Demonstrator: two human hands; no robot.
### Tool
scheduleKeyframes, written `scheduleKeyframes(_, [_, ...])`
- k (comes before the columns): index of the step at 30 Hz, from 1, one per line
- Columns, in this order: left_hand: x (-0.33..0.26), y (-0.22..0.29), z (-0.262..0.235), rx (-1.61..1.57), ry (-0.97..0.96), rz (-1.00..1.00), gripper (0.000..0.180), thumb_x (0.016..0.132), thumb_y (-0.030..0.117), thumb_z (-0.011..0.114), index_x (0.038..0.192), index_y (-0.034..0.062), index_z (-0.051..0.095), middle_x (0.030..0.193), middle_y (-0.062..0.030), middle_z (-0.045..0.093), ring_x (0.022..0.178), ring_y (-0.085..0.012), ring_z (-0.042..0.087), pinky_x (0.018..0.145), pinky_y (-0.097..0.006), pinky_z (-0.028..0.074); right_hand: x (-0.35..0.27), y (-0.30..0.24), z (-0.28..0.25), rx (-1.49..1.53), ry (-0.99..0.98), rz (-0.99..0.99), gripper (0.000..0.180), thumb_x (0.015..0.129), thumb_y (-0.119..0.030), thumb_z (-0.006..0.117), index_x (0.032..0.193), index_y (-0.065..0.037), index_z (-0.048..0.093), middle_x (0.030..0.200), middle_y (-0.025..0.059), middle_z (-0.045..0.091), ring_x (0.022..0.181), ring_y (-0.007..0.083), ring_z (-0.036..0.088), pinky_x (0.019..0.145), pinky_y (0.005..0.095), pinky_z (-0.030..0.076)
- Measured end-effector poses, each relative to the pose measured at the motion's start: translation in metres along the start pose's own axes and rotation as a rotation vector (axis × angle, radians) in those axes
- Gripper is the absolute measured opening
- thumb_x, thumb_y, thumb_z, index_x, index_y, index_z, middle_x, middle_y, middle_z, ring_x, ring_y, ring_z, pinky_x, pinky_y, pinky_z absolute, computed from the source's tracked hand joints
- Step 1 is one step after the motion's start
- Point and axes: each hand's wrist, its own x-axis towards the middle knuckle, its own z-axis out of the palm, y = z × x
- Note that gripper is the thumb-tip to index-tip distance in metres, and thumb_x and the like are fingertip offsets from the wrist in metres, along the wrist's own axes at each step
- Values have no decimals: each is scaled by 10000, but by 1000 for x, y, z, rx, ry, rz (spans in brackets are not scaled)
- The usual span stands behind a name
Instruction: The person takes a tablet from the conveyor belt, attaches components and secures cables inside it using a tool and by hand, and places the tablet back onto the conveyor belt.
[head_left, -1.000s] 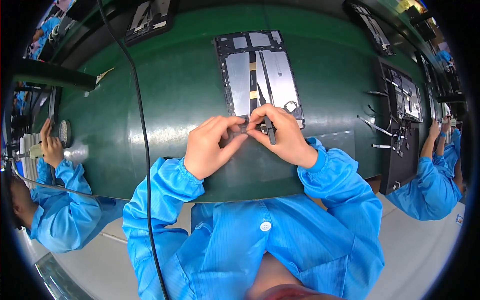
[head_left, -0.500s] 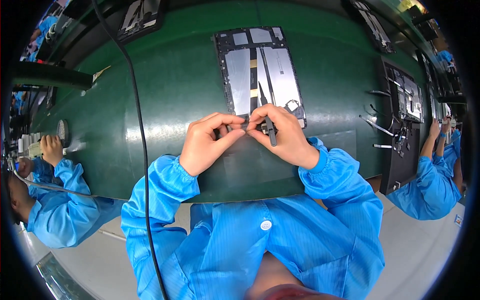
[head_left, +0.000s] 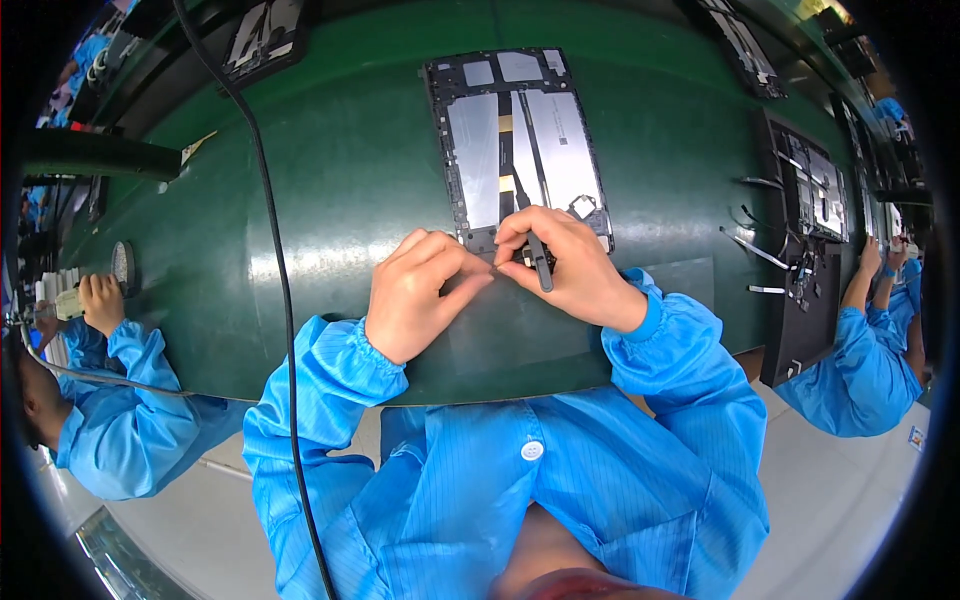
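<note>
A tablet-like device with its inside bared (head_left: 475,150) lies on the green table, a black frame around silvery panels with a dark ribbon cable down its middle. Black tweezers (head_left: 542,265) are tucked in my right hand (head_left: 570,265), their narrow end pointing away over the device. The thumb and forefinger of that hand also pinch together at the device's near edge. Beside them, my left hand (head_left: 415,295) has thumb and forefinger close together, just off the near-left corner. Whatever is between those fingertips is too small to make out.
A black cable (head_left: 275,220) hangs across the view on the left. At right stands a dark tray (head_left: 805,330) with another opened device (head_left: 815,195) and loose cables. More opened devices lie on the far side. Co-workers in blue sleeves (head_left: 140,350) sit at both sides.
My left hand has drawn back slightly toward me, baring the device's near-left corner. The right hand has shifted slightly nearer, still holding the tweezers.
</note>
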Motion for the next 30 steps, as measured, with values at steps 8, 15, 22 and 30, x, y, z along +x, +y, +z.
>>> scheduleKeyframes(8, [-5, 7, 2, 206, 17, 119, 173, 711, 59, 820, 848, 78, 715, 881, -32, 663, 781, -236, 602, 672, -352, 511, -1, 0, 3, 0, 35, 13, 327, 784, 8, 762, 1052, -71, 593, 891, 36, 703, 877, 231, 686, 828, 367, 487])
scheduleKeyframes(15, [-13, -4, -3, 276, 73, 280, 353, 695, 63, 769, 1042, 129, 754, 1050, -27, 703, 882, -210, 643, 705, -318, 538, -2, 2, 5, -21, 33, -7, 323, 790, 13, 754, 1055, -73, 590, 896, 36, 699, 878, 231, 686, 831, 369, 489])
scheduleKeyframes(22, [-16, -9, -5, 406, 1, 374, 395, 709, 125, 673, 1097, 142, 750, 1128, -32, 700, 912, -216, 652, 742, -336, 540, -2, 4, 3, -6, 24, 6, 323, 797, 10, 750, 1060, -71, 582, 894, 38, 697, 880, 233, 686, 831, 370, 488])
scheduleKeyframes(30, [-18, -16, -3, 392, 11, 389, 458, 701, 143, 675, 1154, 172, 730, 1155, -12, 672, 961, -178, 631, 727, -304, 512, -1, 3, 3, -18, 17, -14, 331, 790, 12, 755, 1059, -75, 583, 887, 36, 696, 877, 241, 681, 832, 379, 488])
